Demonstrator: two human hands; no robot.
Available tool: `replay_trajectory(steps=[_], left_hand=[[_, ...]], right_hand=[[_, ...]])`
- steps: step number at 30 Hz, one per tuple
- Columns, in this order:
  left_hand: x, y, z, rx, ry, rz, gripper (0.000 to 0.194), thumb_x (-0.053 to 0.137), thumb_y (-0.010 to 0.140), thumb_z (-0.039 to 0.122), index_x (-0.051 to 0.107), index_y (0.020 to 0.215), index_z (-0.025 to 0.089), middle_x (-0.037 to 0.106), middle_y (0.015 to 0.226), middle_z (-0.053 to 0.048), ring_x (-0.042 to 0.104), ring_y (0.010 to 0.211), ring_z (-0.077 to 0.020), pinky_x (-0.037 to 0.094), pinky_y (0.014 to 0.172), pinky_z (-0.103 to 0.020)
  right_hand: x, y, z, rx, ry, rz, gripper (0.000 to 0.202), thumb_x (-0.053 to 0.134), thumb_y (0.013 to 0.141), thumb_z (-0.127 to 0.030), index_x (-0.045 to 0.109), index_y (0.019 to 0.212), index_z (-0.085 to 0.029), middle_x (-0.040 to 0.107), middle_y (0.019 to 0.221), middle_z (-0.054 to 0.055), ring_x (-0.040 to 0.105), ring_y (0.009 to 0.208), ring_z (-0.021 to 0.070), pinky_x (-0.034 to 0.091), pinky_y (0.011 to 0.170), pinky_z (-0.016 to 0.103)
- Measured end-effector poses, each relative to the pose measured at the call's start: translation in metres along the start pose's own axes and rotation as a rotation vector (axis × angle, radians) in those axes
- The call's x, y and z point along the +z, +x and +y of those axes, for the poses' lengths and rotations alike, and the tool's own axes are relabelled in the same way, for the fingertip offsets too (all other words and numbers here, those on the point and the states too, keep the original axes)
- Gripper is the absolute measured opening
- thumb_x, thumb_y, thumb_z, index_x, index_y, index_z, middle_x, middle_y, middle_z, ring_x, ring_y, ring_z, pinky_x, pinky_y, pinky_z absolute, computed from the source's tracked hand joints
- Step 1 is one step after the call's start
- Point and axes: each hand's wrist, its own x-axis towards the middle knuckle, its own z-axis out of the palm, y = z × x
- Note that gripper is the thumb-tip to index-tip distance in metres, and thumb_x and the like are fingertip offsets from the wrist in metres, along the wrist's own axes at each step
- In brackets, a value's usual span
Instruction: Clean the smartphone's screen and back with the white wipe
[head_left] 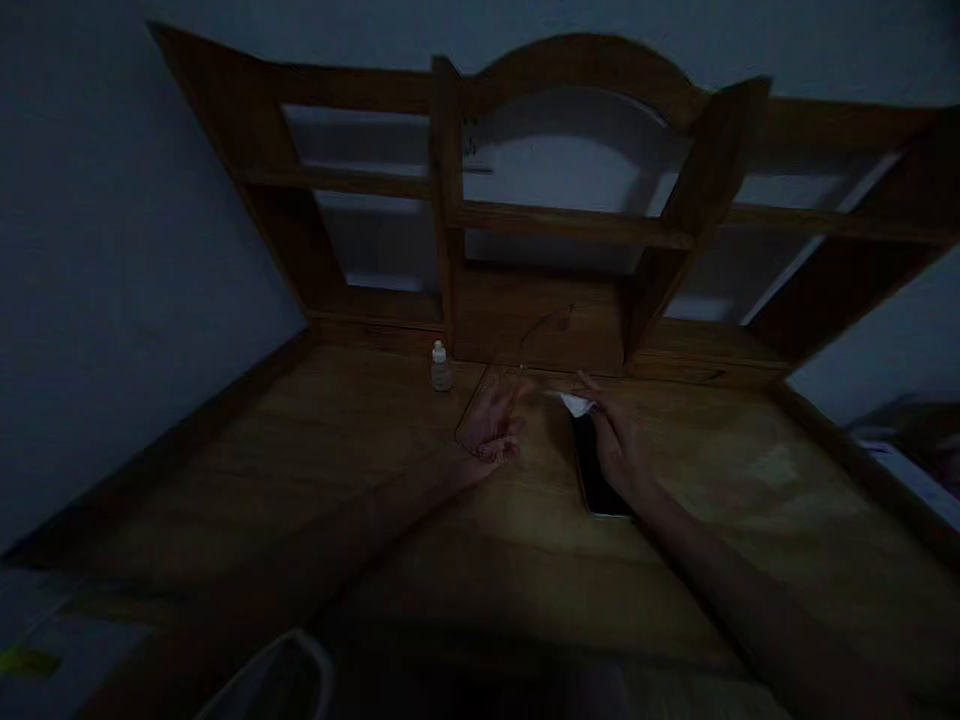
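Note:
My left hand (491, 420) is closed on a pair of thin-framed glasses (536, 325), with one arm of the frame sticking up past the fingers. The rest of the glasses is dim against the palm. To its right, my right hand (619, 440) pinches a small white cloth or tissue (577, 404), above a dark phone (598, 480) lying on the wooden desk (360, 420). A small white-capped bottle (441, 370) stands upright to the left of and beyond my left hand.
A wooden shelf unit (570, 220) with open compartments rises along the back of the desk. Raised wooden edges (161, 440) border the desk's sides. At the far right, beyond the edge, lie a pale flat object (911, 480) and dark things I cannot make out.

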Motion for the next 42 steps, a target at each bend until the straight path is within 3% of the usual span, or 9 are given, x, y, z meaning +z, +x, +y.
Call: replay_trajectory(steps=[3,6,9,14,23,28,31,36,42], left_hand=[[-0.008,0.009,0.001,-0.056,-0.019,-0.052,0.056,0.023,0.101,0.064,0.053,0.13,0.027,0.069,0.091,-0.006,0.025,0.036,-0.0059,0.032,0.039,-0.021],[-0.014,0.014,0.0,-0.125,-0.066,-0.103,0.063,0.021,0.098,0.068,0.055,0.125,0.023,0.07,0.11,-0.011,0.044,0.044,-0.0112,0.037,0.042,-0.026],[-0.012,0.011,-0.002,-0.095,-0.128,-0.115,0.064,0.021,0.099,0.067,0.056,0.12,0.017,0.064,0.129,-0.015,0.068,0.084,-0.0227,0.055,0.07,-0.039],[0.0,0.007,-0.002,-0.025,-0.193,0.076,0.068,0.039,0.096,0.069,0.056,0.122,0.009,0.059,0.135,-0.023,0.052,0.134,-0.0352,0.043,0.109,-0.057],[-0.004,0.02,-0.011,0.085,-0.012,0.283,0.038,0.048,0.102,0.038,0.059,0.124,0.009,0.066,0.125,-0.018,0.068,0.113,-0.0242,0.046,0.111,-0.039],[0.006,0.014,-0.021,0.232,0.141,0.306,0.028,0.055,0.096,0.019,0.055,0.122,0.007,0.061,0.135,-0.022,0.064,0.123,-0.0249,0.048,0.111,-0.038],[-0.002,0.018,-0.024,0.339,0.244,0.323,0.04,0.062,0.089,0.013,0.053,0.127,0.01,0.057,0.141,-0.02,0.059,0.129,-0.0255,0.047,0.112,-0.04],[-0.03,0.031,-0.032,0.455,0.587,0.379,0.079,0.058,0.084,0.011,0.03,0.157,0.02,0.037,0.161,-0.013,0.041,0.146,-0.023,0.028,0.125,-0.041],[-0.043,0.03,-0.039,0.466,1.079,0.463,0.08,0.049,0.088,0.016,0.023,0.163,0.019,0.017,0.169,-0.006,0.014,0.157,-0.021,0.01,0.129,-0.037]], right_hand=[[-0.001,-0.003,-0.002,-0.012,0.005,-0.007,0.038,0.038,0.105,-0.023,0.064,0.132,-0.03,0.054,0.153,0.0,0.051,0.142,0.0205,0.039,0.12,0.045],[-0.002,-0.003,-0.002,0.016,-0.003,-0.013,0.038,0.039,0.105,-0.024,0.064,0.132,-0.032,0.055,0.152,-0.002,0.053,0.14,0.0214,0.04,0.119,0.046],[0.0,-0.002,-0.001,0.045,-0.018,-0.004,0.037,0.04,0.104,-0.025,0.066,0.13,-0.032,0.057,0.15,-0.001,0.057,0.135,0.0222,0.044,0.116,0.045],[0.002,-0.001,-0.001,0.053,-0.03,0.014,0.036,0.041,0.104,-0.026,0.067,0.129,-0.029,0.06,0.148,0.002,0.058,0.135,0.0233,0.044,0.115,0.046],[0.0,0.0,-0.001,0.086,-0.021,0.046,0.036,0.042,0.103,-0.027,0.069,0.126,-0.027,0.063,0.144,0.003,0.059,0.133,0.0226,0.044,0.113,0.043],[-0.001,0.003,0.001,0.177,0.023,0.115,0.036,0.045,0.102,-0.034,0.069,0.127,-0.026,0.071,0.133,0.005,0.065,0.122,0.0261,0.048,0.103,0.042],[-0.003,0.005,0.011,0.264,0.041,0.184,0.036,0.047,0.1,-0.041,0.072,0.119,-0.023,0.075,0.117,0.007,0.068,0.107,0.0271,0.049,0.094,0.04],[-0.005,0.007,0.037,0.34,0.086,0.285,0.033,0.053,0.096,-0.047,0.072,0.106,-0.022,0.075,0.103,0.005,0.065,0.097,0.0262,0.046,0.089,0.038],[-0.003,0.007,0.053,0.41,0.174,0.304,0.036,0.054,0.092,-0.049,0.073,0.108,-0.022,0.075,0.106,0.005,0.064,0.102,0.027,0.045,0.093,0.039]])
